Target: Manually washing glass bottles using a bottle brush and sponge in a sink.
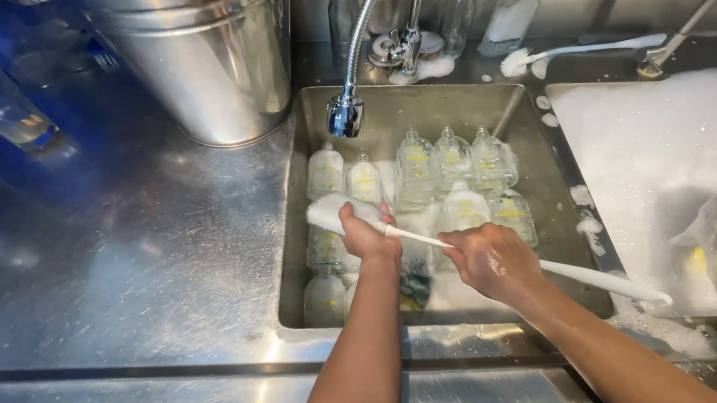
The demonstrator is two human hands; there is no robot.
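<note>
1. Nearest, the right hand (pixel 493 260) is closed round a long white brush handle (pixel 601 280), angled for pushing.
2. Beyond, the left hand (pixel 366 235) grips a small clear bottle (pixel 330 211) tilted over the sink (pixel 290 268) (steadying it).
3. Farther bottles (pixel 453 159) stand under the faucet (pixel 347 113).

Yellow labels (pixel 416 157) mark the clear glass bottles (pixel 453 159) in the sink (pixel 557 206).

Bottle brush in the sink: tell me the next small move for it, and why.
Probably push the brush deeper into the bottle and twist. The left hand grips the bottle, tilted on its side above the sink, and the right hand holds the long white handle, whose head end runs into the bottle mouth. More soapy bottles wait below.
</note>
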